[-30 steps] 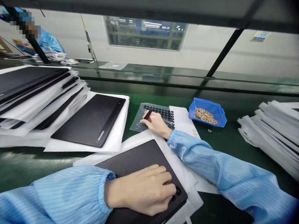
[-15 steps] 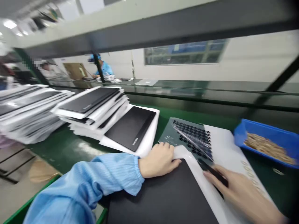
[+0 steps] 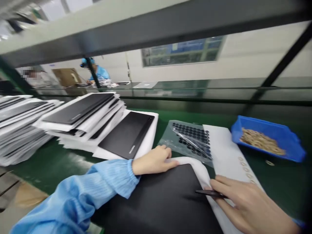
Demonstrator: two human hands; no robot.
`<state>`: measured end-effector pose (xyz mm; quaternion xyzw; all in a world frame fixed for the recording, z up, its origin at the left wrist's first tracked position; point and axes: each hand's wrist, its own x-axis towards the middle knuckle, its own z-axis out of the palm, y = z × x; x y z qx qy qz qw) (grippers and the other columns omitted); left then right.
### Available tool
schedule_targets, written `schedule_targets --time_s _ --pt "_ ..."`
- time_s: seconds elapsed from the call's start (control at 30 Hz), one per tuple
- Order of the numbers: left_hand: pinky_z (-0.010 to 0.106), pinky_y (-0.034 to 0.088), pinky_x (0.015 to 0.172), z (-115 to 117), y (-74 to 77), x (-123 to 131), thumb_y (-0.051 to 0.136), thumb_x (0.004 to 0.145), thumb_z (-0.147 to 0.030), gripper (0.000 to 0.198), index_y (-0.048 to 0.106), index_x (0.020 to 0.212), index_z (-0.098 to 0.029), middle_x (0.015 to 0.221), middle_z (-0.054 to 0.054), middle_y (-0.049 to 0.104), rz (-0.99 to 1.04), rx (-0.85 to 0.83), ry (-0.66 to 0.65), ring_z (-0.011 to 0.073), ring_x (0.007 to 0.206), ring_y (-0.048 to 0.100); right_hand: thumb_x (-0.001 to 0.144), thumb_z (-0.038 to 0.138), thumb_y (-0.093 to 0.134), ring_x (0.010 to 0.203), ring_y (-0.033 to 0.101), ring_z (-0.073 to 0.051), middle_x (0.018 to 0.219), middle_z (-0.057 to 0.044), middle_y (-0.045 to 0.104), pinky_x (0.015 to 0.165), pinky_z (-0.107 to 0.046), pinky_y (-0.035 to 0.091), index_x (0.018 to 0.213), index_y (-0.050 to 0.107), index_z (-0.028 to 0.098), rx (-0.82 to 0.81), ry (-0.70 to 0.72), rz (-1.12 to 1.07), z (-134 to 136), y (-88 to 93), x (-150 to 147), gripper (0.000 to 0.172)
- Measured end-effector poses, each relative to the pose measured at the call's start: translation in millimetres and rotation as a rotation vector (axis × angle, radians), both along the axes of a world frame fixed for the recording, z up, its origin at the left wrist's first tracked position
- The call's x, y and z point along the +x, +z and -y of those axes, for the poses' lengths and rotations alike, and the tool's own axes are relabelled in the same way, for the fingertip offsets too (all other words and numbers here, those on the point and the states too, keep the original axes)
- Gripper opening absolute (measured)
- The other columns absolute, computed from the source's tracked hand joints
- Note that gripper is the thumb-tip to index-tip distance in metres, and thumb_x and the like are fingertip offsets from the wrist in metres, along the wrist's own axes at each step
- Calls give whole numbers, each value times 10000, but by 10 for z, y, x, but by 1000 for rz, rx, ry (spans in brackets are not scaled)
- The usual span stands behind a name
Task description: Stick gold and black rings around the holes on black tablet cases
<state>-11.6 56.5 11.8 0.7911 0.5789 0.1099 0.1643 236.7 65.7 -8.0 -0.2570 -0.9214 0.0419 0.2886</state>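
A large black panel [image 3: 158, 204] lies in front of me on a white foam sheet [image 3: 202, 172]. My left hand [image 3: 156, 161] rests at the panel's far edge, its fingers bent over the foam sheet there and the thumb along the panel. In my right hand [image 3: 231, 195] is a thin black pen-like tool [image 3: 207, 193], its tip pointing left over the panel's right part. Behind the hands lies a clear plastic sheet with rows of black round pads [image 3: 192, 135], partly on a white sheet [image 3: 224, 149] that carries several tan rings.
A blue bin [image 3: 292, 146] of small tan pieces stands at the right, a loose ring [image 3: 269, 163] near it. Another black panel [image 3: 128, 133] and stacks of panels between white sheets [image 3: 83, 113] fill the left. A person [image 3: 99, 71] sits beyond the green frame.
The view has turned a little to the right. My right hand has brought the black tool from beside the foam sheet to over the panel, tip now pointing left. My left hand stays at the panel's edge.
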Motion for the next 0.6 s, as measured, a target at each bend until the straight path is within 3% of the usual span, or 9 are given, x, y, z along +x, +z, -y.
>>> schedule_targets --time_s 0.13,0.3,0.4,0.5,0.6 --pt "255 363 612 -35 19 -53 469 905 -454 328 522 744 -173 730 -1 517 106 -57 -88 158 710 505 808 101 450 401 456 -124 504 24 470 422 -281 295 572 421 210 97 56 153 69 258 15 261" --pt "244 335 590 -39 114 -28 431 929 -392 292 501 751 -172 704 -27 497 206 -71 -113 126 645 453 930 286 411 412 355 -96 475 50 336 406 -232 294 564 266 208 -302 -69 -77 96 365 13 401" --pt "242 316 589 -10 165 -4 384 944 -391 274 453 780 -183 710 -39 444 292 -85 -79 121 644 411 930 358 413 452 426 -114 503 42 410 409 -221 354 599 385 214 -499 -163 -146 88 363 2 362" --pt "240 298 576 17 192 -2 357 942 -434 283 382 787 -199 688 -54 364 394 -185 -51 117 621 345 827 367 600 683 620 -183 750 -13 645 575 -261 521 862 585 210 -706 -32 -217 91 325 -36 162" --pt "226 315 554 25 237 -31 351 933 -475 283 386 871 -201 685 -59 386 398 -293 -65 111 607 356 702 377 722 955 642 -264 1056 -95 679 792 -348 553 1126 590 187 -918 52 -306 87 279 -48 483"
